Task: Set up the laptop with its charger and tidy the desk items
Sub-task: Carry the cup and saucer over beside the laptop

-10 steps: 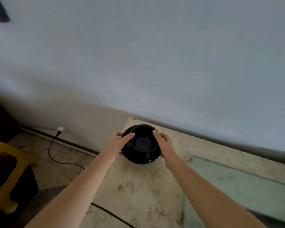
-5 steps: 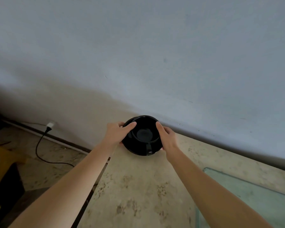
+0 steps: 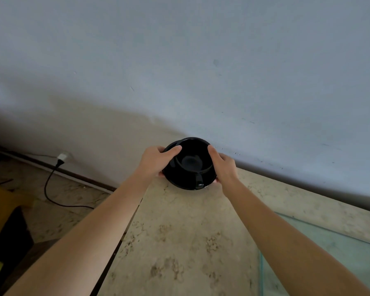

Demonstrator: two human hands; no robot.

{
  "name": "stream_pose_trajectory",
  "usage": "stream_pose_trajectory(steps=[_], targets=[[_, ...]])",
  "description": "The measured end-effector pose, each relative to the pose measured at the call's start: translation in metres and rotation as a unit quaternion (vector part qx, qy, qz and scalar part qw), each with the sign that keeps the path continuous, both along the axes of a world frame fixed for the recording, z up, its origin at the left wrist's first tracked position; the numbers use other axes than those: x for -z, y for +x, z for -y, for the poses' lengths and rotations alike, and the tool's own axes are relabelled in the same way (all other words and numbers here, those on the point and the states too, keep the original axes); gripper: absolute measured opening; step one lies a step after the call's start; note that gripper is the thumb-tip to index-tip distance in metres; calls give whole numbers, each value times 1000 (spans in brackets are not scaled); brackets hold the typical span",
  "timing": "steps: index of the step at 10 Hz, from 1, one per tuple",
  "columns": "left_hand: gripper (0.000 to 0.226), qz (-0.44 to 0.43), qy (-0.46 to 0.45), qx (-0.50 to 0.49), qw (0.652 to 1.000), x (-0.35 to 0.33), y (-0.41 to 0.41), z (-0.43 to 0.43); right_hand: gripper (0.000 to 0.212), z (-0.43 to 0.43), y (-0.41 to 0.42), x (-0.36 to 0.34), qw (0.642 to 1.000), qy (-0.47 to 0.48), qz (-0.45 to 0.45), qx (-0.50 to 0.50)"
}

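Since the earlier frame the cup and saucer have gone further out toward the far left corner of the tabletop (image 3: 179, 242), closer to the wall, and the view has swung right so less floor shows.

Near: both forearms reach forward over the marbled tabletop. A glass sheet (image 3: 329, 253) lies on it at the right, well clear of the hands.

Mid: left hand (image 3: 156, 162) and right hand (image 3: 223, 167) are both closed on the black saucer (image 3: 179, 180), one on each side, thumbs hooked over the rim of the black cup (image 3: 193, 157) that sits on it. Grip is clamped on the saucer, with the cup pinned between the thumbs. Cup handle points back toward the person. The cup looks empty. Can't tell if the saucer is touching the tabletop or just above it.

Far: wall (image 3: 201, 71) just behind the cup. Down left on the floor, a black cable (image 3: 49, 184) runs to a plug (image 3: 62, 157) in a wall socket.

Progress, my read: the tidy step for the cup is nearly done, with only release left. No laptop in view, so can't judge the charger part. The plugged cable may be the charger; unconfirmed.
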State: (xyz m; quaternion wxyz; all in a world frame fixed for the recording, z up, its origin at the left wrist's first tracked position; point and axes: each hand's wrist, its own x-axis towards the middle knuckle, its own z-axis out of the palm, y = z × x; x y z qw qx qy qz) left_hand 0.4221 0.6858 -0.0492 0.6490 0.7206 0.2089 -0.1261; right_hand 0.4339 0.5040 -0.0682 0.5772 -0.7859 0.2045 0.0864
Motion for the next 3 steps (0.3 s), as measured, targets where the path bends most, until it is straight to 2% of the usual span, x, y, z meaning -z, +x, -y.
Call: stream_pose_trajectory(steps=[1,2,3], targets=[[47,-5,-6,-5,1000,-2,-2,2,43,0,-1,-4,1000,-4,-5,-5],[61,-8,-30,4,999,-7,-4,2,41,1,0,-10,1000,2,-25,-15],[89,28,29,18,999,-12,-12,0,72,1,-4,-24,999,-13,-42,-27]])
